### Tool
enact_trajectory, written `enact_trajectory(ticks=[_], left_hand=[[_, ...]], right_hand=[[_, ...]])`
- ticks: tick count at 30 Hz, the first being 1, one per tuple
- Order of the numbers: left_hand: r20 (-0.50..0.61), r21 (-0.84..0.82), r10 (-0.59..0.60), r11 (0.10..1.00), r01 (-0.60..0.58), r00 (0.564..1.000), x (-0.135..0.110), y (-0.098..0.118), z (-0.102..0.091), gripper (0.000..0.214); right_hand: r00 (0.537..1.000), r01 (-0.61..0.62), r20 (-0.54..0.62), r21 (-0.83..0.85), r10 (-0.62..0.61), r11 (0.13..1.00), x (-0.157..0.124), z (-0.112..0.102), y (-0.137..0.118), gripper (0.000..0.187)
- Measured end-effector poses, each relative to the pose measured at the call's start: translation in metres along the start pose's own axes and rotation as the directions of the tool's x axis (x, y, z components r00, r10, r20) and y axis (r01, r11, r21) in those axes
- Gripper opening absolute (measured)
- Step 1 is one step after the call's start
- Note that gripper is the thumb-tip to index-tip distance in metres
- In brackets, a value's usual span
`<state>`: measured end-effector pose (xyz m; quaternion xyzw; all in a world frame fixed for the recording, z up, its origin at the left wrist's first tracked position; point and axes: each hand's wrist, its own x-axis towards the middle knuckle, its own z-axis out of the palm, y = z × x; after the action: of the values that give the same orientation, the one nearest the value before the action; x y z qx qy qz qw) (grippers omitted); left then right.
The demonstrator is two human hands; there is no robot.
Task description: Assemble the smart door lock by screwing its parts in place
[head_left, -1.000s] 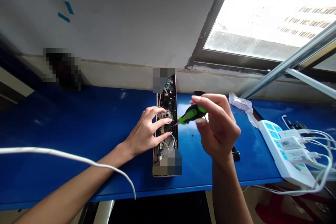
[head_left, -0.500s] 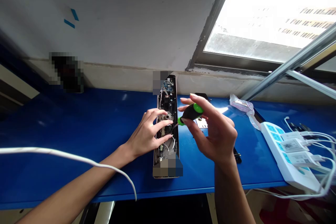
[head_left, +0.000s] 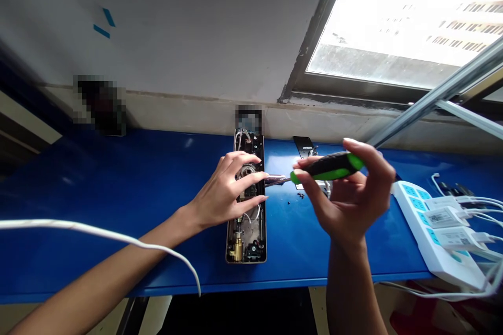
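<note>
A long, narrow electronic door lock lies opened on the blue table, with wires, dark parts and a brass cylinder inside. Spread across its middle is my left hand, fingers apart and the fingertips reaching the right rim. My right hand holds a screwdriver by its green and black handle, fingers closed around it. The screwdriver lies nearly level, its shaft pointing left. Its tip is at the lock's right rim; whether it touches is unclear.
Small dark screws and a black plate lie right of the lock. A white power strip with chargers and cables stands at the right. A white cable crosses above my left forearm. The wall and window are behind.
My right hand and the screwdriver have moved right, and the screwdriver has tilted flatter. Its tip has shifted from over the lock's inside to the right rim. My left hand has shifted slightly right.
</note>
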<state>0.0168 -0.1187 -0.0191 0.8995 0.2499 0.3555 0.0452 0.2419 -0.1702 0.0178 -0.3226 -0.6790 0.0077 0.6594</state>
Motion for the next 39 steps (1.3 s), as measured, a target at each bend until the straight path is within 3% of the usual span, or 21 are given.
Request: enact_trajectory(ticks=[4,9,16,23,28,35,39], left_hand=[[0.112,0.008,0.094,0.995,-0.096,0.989,0.026,0.005,0.002,0.027],[0.297,0.013,0.211,0.974,-0.225,0.931,0.046,0.007,0.024,0.02],[0.379,-0.002,0.209,0.974,-0.225,0.901,0.048,0.011,0.047,0.016],[0.363,0.016,0.212,0.972,-0.233,0.907,0.046,0.013,0.045,0.017],[0.327,0.034,0.21,0.972,-0.233,0.921,0.041,0.009,0.03,0.018],[0.156,0.014,0.17,0.985,-0.175,0.973,0.014,-0.003,0.0,0.024],[0.014,-0.003,0.155,0.988,-0.155,0.988,-0.005,-0.011,-0.007,0.024]], right_hand=[[1.0,-0.009,0.021,-0.172,0.012,0.985,-0.001,-0.025,0.008,0.076],[0.986,-0.082,0.112,-0.344,0.127,0.935,-0.014,-0.047,0.016,0.07],[0.972,-0.118,0.147,-0.375,0.185,0.92,-0.026,-0.052,0.021,0.06],[0.969,-0.132,0.149,-0.357,0.196,0.925,-0.03,-0.047,0.029,0.056],[0.978,-0.134,0.118,-0.294,0.175,0.946,-0.021,-0.044,0.021,0.063],[0.997,-0.071,0.004,-0.036,0.072,0.997,0.011,-0.014,-0.004,0.067],[0.999,-0.024,-0.029,0.02,0.024,1.0,0.023,0.009,-0.012,0.067]])
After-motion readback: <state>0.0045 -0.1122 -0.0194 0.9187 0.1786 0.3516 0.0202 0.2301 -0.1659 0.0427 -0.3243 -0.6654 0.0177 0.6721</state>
